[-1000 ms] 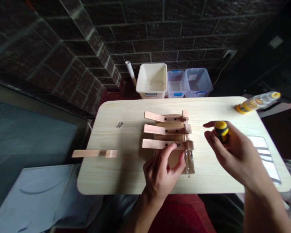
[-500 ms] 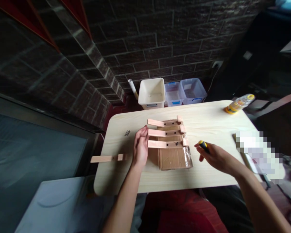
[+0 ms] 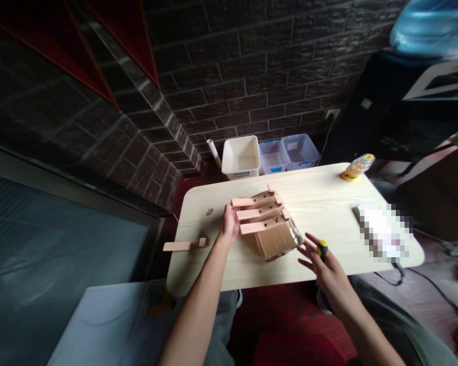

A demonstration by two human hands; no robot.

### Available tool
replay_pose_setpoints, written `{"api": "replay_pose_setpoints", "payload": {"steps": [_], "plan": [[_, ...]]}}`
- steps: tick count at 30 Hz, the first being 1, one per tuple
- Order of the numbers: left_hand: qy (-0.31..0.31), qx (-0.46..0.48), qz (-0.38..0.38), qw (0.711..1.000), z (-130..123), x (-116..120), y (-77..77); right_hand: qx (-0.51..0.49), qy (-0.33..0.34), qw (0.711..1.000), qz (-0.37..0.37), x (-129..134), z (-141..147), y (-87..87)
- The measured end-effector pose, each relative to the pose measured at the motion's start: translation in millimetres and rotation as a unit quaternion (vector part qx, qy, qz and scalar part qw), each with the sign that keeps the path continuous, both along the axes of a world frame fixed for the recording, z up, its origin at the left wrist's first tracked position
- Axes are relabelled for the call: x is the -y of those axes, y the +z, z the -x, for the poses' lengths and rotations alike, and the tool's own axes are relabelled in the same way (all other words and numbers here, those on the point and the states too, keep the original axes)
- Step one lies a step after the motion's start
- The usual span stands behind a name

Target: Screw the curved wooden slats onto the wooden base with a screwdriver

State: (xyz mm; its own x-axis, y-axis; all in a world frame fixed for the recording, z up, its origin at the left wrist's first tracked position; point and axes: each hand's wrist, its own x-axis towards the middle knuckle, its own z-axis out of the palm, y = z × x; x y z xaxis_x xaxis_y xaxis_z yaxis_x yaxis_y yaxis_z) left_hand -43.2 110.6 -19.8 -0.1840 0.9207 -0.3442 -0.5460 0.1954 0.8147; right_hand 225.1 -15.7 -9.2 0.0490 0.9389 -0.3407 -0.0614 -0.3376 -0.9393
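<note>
Three light wooden hook pieces (image 3: 258, 213), with dark screws or holes, lie side by side across a cardboard box (image 3: 277, 241). My left hand (image 3: 230, 223) grips this stack at the strips' left ends, with its fingertips partly hidden behind the wood. A black-and-yellow screwdriver (image 3: 322, 249) rests in my right hand (image 3: 326, 267), held near the thumb while the other fingers stretch toward the box. Those fingertips are at the taped right corner; whether they press on it is unclear. To the left, a fourth wooden piece (image 3: 181, 246) overhangs the table edge, and several small screws (image 3: 209, 211) lie behind it.
The pale table (image 3: 320, 203) carries a bottle with a yellow base (image 3: 356, 168) at the back right and a blurred-out pale object (image 3: 381, 231) at the right. Behind it stand a cream bin (image 3: 241, 156) and two clear bins (image 3: 286, 152) by the brick wall.
The cardboard box with the wooden pieces has turned and looks tilted. My right hand has moved in toward its right corner with the screwdriver. The camera view has shifted.
</note>
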Motion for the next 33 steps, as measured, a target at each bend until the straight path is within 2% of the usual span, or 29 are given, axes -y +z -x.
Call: {"api": "replay_pose_setpoints", "payload": {"steps": [4, 7, 11, 13, 15, 18, 19, 20, 22, 23, 25, 28, 33], "plan": [[0.049, -0.021, -0.007, 0.999, 2.7, 41.3, -3.0, 0.017, -0.003, 0.999, -0.041, -27.6, -9.0, -2.2], [0.080, -0.047, -0.007, 0.996, -1.2, 85.2, -4.1, 0.033, 0.013, 0.997, -0.064, -54.0, -14.2, 0.3], [0.089, -0.091, 0.006, 0.992, -15.0, 142.9, -4.9, 0.051, 0.059, 0.994, -0.074, -89.1, -17.2, 5.9], [0.080, -0.114, 0.015, 0.990, -17.5, 161.8, -3.3, 0.065, 0.083, 0.991, -0.077, -102.6, -19.5, 9.1], [0.075, -0.144, 0.023, 0.986, -13.3, 169.7, 2.4, 0.082, 0.098, 0.988, -0.086, -112.8, -23.4, 13.8], [0.094, -0.217, 0.009, 0.972, 1.1, 159.4, 22.9, 0.103, 0.088, 0.985, -0.105, -124.5, -30.4, 25.2], [0.083, -0.292, -0.017, 0.953, 5.4, 150.8, 32.8, 0.105, 0.081, 0.985, -0.114, -127.9, -32.3, 29.8], [0.049, -0.350, -0.043, 0.935, 8.6, 140.4, 43.6, 0.108, 0.074, 0.984, -0.122, -131.2, -33.9, 34.4], [-0.069, -0.428, -0.087, 0.897, 10.4, 116.6, 64.8, 0.123, 0.064, 0.981, -0.135, -137.8, -35.6, 42.0], [-0.127, -0.465, -0.106, 0.870, 9.3, 104.6, 73.6, 0.137, 0.064, 0.979, -0.137, -141.0, -36.1, 44.3], [-0.193, -0.528, -0.155, 0.812, 4.2, 83.8, 85.2, 0.178, 0.075, 0.973, -0.128, -147.0, -36.9, 44.3], [-0.254, -0.568, -0.162, 0.766, -5.7, 64.7, 87.1, 0.242, 0.094, 0.960, -0.104, -153.6, -39.6, 33.7], [-0.250, -0.573, -0.183, 0.759, -20.5, 56.7, 77.1, 0.292, 0.107, 0.948, -0.063, -154.3, -45.7, 8.0]]}}
